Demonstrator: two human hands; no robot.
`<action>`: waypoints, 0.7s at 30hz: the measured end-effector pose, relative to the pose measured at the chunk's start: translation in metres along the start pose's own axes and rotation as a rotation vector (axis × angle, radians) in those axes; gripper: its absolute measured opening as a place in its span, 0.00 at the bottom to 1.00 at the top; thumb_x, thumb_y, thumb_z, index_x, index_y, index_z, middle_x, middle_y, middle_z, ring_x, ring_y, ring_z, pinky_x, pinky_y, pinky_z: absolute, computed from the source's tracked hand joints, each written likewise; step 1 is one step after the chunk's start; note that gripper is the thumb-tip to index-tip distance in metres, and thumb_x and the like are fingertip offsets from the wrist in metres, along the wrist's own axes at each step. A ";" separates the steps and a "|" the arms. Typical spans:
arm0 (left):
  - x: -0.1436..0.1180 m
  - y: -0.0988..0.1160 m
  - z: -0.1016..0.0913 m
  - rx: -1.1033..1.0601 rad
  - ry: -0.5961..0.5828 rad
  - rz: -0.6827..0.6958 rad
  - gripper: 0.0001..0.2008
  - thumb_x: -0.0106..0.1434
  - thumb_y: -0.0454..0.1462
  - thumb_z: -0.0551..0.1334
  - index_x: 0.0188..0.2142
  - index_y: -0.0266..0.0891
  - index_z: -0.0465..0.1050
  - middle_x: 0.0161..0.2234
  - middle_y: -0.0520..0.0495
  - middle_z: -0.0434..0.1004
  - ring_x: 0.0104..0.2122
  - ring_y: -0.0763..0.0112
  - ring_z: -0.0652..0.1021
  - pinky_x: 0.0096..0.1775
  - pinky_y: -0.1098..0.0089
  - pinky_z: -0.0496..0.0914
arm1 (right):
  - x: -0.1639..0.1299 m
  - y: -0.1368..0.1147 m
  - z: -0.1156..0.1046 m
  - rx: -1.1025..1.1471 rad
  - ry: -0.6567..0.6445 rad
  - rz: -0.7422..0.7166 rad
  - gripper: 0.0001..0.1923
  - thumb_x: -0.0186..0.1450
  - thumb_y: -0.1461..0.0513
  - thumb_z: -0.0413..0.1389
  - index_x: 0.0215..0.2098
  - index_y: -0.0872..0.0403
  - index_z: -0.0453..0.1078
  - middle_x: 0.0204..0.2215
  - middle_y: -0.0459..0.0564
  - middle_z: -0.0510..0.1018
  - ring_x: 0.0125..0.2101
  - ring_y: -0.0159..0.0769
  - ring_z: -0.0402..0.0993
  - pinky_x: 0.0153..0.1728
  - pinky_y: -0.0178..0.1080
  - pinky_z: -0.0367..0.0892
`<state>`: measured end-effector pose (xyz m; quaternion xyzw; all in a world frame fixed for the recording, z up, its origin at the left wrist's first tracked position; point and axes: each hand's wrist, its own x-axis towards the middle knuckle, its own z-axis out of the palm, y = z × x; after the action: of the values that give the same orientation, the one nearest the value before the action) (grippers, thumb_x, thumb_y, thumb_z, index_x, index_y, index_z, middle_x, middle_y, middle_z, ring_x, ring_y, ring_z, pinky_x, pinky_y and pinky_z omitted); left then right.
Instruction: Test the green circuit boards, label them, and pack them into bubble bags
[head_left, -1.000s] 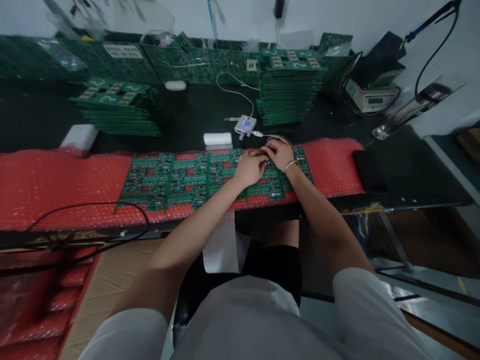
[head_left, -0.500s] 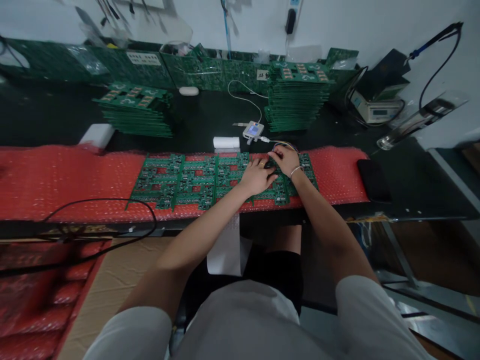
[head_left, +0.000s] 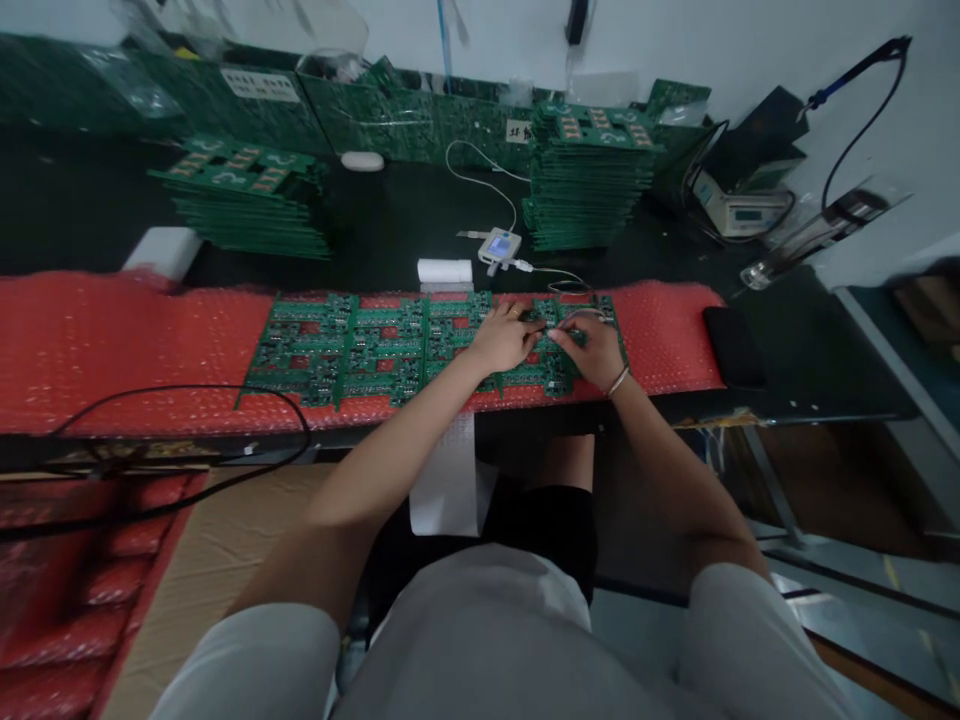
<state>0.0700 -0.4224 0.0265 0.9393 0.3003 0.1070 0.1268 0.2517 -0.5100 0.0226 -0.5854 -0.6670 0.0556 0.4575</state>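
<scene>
From the head camera, both hands meet over the right end of a row of green circuit boards [head_left: 390,345] lying side by side on red bubble wrap [head_left: 112,340]. The boards are dark green panels, each packed with small grey and black parts and broken by little cutouts where the red wrap shows through; what is printed on them is too small to read.

The left hand [head_left: 502,340] rests palm down on the boards, fingers bent toward the right hand, with a ring on one finger. It presses on the board, but whether it pinches anything cannot be told. The right hand [head_left: 592,350], with a thin bangle at the wrist, sits just beside it, fingertips almost touching the left hand's. Its fingers are curled around something small and dark at the end of a thin cable [head_left: 559,275]; the grasp itself is too small to make out.

That cable runs away from the hands to a small white tester [head_left: 499,246] with a lit blue screen, just beyond the boards. A white roll [head_left: 445,271] lies to the left of the tester. Farther beyond the hands stand two stacks of green boards, a tall stack [head_left: 585,180] and a lower stack [head_left: 247,200]. A black pad [head_left: 733,345] lies to the right of the right hand. Labels on the boards against the wall are unreadable.
</scene>
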 end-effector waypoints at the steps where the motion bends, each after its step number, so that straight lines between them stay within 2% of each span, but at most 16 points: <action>1: 0.000 -0.001 0.001 -0.014 -0.004 0.002 0.19 0.74 0.41 0.55 0.60 0.42 0.75 0.63 0.36 0.67 0.62 0.44 0.67 0.61 0.46 0.64 | -0.010 -0.002 0.000 -0.002 -0.022 0.000 0.22 0.67 0.43 0.57 0.29 0.50 0.71 0.32 0.50 0.80 0.37 0.40 0.76 0.43 0.45 0.72; 4: -0.003 -0.006 0.002 -0.097 0.023 0.030 0.23 0.75 0.39 0.54 0.66 0.37 0.67 0.65 0.34 0.65 0.65 0.47 0.65 0.64 0.48 0.61 | -0.027 -0.002 0.005 -0.025 -0.049 0.003 0.20 0.68 0.44 0.57 0.30 0.49 0.71 0.33 0.51 0.81 0.38 0.41 0.77 0.44 0.46 0.72; 6: -0.013 -0.012 -0.003 -0.166 0.122 0.055 0.25 0.75 0.39 0.53 0.68 0.35 0.62 0.65 0.35 0.65 0.66 0.50 0.65 0.65 0.50 0.60 | -0.029 -0.001 0.008 -0.039 -0.056 -0.005 0.19 0.68 0.44 0.57 0.30 0.49 0.71 0.33 0.51 0.81 0.39 0.42 0.77 0.44 0.47 0.72; 9: -0.045 -0.018 -0.020 -0.239 0.320 0.050 0.21 0.75 0.41 0.53 0.63 0.36 0.68 0.62 0.37 0.69 0.62 0.54 0.69 0.64 0.52 0.63 | -0.027 0.001 0.009 -0.054 -0.078 -0.028 0.19 0.68 0.45 0.57 0.30 0.49 0.71 0.33 0.51 0.81 0.38 0.43 0.77 0.44 0.47 0.72; 12: -0.092 -0.020 -0.037 -0.284 0.449 0.005 0.16 0.75 0.41 0.54 0.55 0.38 0.74 0.56 0.39 0.74 0.57 0.57 0.73 0.61 0.54 0.67 | -0.028 0.002 0.009 -0.072 -0.073 -0.050 0.19 0.69 0.45 0.57 0.30 0.49 0.71 0.32 0.51 0.81 0.38 0.42 0.77 0.44 0.47 0.72; 14: -0.124 -0.020 -0.042 -0.293 0.489 -0.028 0.14 0.74 0.41 0.55 0.52 0.39 0.75 0.52 0.41 0.75 0.55 0.59 0.74 0.58 0.55 0.69 | -0.029 0.002 0.009 -0.079 -0.059 -0.066 0.18 0.69 0.46 0.57 0.30 0.49 0.71 0.33 0.51 0.81 0.39 0.43 0.77 0.44 0.47 0.72; 17: -0.164 -0.019 -0.041 -0.271 0.497 -0.092 0.12 0.74 0.40 0.56 0.49 0.40 0.76 0.49 0.42 0.76 0.52 0.59 0.75 0.56 0.56 0.70 | -0.031 0.002 0.009 -0.089 -0.059 -0.088 0.17 0.70 0.47 0.57 0.31 0.49 0.72 0.33 0.51 0.81 0.40 0.43 0.77 0.45 0.48 0.72; 21: -0.193 -0.016 -0.031 -0.226 0.480 -0.123 0.11 0.73 0.39 0.56 0.48 0.40 0.76 0.48 0.42 0.76 0.51 0.59 0.76 0.54 0.56 0.71 | -0.032 0.002 0.009 -0.123 -0.085 -0.108 0.17 0.70 0.47 0.56 0.32 0.49 0.72 0.34 0.52 0.82 0.40 0.44 0.77 0.46 0.49 0.72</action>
<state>-0.1007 -0.5188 0.0266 0.8468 0.3645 0.3517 0.1624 0.2438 -0.5316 -0.0015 -0.5728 -0.7186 0.0148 0.3941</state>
